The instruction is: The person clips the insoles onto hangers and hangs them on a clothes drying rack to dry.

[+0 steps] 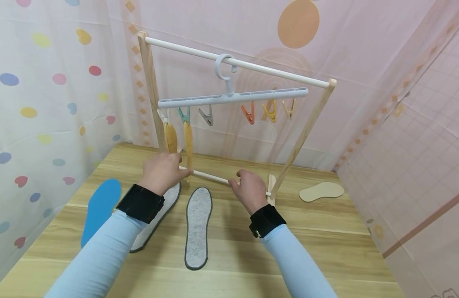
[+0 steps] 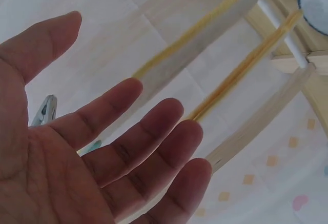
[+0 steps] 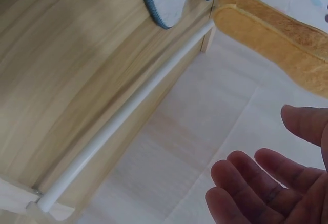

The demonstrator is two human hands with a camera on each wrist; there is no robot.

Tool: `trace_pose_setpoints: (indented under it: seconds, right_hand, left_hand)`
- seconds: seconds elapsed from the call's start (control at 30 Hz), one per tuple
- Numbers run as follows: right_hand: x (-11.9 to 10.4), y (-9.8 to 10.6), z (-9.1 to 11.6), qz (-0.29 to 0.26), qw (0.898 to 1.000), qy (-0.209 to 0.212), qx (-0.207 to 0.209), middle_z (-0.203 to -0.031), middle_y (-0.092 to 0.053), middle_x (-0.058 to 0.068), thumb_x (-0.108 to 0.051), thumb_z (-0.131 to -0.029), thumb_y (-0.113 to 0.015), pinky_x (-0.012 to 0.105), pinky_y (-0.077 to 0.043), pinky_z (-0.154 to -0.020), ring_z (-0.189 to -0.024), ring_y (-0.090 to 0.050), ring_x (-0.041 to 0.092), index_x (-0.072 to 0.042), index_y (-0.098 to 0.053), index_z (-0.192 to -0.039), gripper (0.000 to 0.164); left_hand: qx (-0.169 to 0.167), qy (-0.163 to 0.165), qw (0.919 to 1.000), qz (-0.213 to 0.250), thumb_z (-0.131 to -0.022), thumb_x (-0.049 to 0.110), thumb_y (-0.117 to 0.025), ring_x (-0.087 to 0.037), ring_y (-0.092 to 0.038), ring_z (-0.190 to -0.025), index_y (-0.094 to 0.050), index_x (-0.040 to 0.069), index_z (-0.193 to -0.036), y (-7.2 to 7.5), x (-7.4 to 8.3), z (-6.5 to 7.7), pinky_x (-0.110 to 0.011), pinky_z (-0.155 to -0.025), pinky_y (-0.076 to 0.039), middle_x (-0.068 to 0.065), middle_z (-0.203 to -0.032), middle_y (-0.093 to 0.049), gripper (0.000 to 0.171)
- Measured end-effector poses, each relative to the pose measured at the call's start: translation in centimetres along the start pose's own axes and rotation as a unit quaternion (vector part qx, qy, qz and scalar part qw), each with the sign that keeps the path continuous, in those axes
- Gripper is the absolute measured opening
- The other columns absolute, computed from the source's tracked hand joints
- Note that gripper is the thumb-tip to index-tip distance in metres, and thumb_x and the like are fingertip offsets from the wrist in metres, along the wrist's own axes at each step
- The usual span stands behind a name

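Observation:
Two yellow insoles hang by clips from a pale blue hanger (image 1: 252,96): one insole (image 1: 171,138) from a white clip (image 1: 163,116), the other insole (image 1: 188,142) from a teal clip (image 1: 184,116). My left hand (image 1: 161,171) is nearest to them, and in the left wrist view its fingers (image 2: 169,147) are spread and relaxed, holding nothing. My right hand (image 1: 251,189) hovers by the rack's low white rod (image 1: 212,177). In the right wrist view its loosely bent fingers (image 3: 266,188) hold nothing. A gray clip (image 1: 207,116), an orange clip (image 1: 249,113) and two yellowish clips hang without insoles.
The hanger hooks over the top rod (image 1: 274,71) of a wooden rack (image 1: 304,134). Two gray felt insoles, one nearer the middle (image 1: 198,229), lie on the wooden table (image 1: 233,273). A blue insole (image 1: 97,211) lies left, a beige insole (image 1: 321,191) right. Curtains stand behind.

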State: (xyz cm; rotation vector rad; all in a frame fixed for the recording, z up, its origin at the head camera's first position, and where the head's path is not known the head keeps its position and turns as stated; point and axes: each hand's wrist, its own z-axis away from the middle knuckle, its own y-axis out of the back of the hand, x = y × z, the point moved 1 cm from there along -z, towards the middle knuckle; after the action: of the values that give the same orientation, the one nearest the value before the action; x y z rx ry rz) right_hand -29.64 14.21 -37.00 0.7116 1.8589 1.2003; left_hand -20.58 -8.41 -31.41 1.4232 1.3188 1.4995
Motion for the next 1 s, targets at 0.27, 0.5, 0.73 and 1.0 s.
trace_pose_setpoints:
  seconds: [0.27, 0.5, 0.73, 1.0]
  right_hand:
    - [1.0, 0.4, 0.7, 0.011, 0.999, -0.005, -0.044, -0.081, -0.069, 0.007, -0.034, -0.091, -0.072, 0.028, -0.044, -0.051, -0.060, -0.054, 0.015, -0.002, -0.073, -0.105, 0.035]
    - [2.0, 0.4, 1.4, -0.008, 0.996, -0.015, -0.090, -0.060, -0.052, -0.002, -0.034, -0.091, -0.071, 0.026, -0.035, -0.044, -0.051, -0.044, 0.012, -0.006, -0.070, -0.077, 0.031]
    - [3.1, 0.4, 1.8, 0.025, 0.993, -0.021, -0.116, -0.058, -0.044, -0.005, -0.032, -0.090, -0.072, 0.026, -0.032, -0.044, -0.051, -0.040, 0.011, -0.008, -0.066, -0.068, 0.033]
    - [4.3, 0.6, 2.6, 0.026, 0.990, -0.033, -0.136, -0.056, -0.040, -0.006, -0.034, -0.090, -0.072, 0.024, -0.029, -0.044, -0.049, -0.036, 0.010, -0.010, -0.061, -0.064, 0.037]
  left_hand:
    - [-0.050, -0.008, 0.9986, -0.013, -0.087, 0.042, -0.073, -0.024, -0.058, -0.063, -0.070, -0.003, -0.104, -0.7, -0.4, 0.7, -0.037, -0.049, -0.045, -0.013, -0.081, -0.068, 0.048]
    - [-0.101, -0.017, 0.9948, -0.002, -0.089, 0.040, -0.071, -0.022, -0.057, -0.063, -0.072, -0.002, -0.099, -1.5, -0.7, 1.3, -0.035, -0.051, -0.046, -0.010, -0.079, -0.067, 0.044]
    - [-0.102, -0.022, 0.9943, -0.020, -0.085, 0.039, -0.072, -0.022, -0.054, -0.068, -0.071, 0.006, -0.083, -2.2, -1.2, 1.6, -0.037, -0.052, -0.045, -0.004, -0.072, -0.061, 0.033]
    - [-0.121, -0.016, 0.9925, 0.005, -0.083, 0.041, -0.074, -0.020, -0.056, -0.064, -0.072, 0.006, -0.085, -2.8, -1.4, 1.8, -0.036, -0.052, -0.044, -0.003, -0.077, -0.064, 0.036]
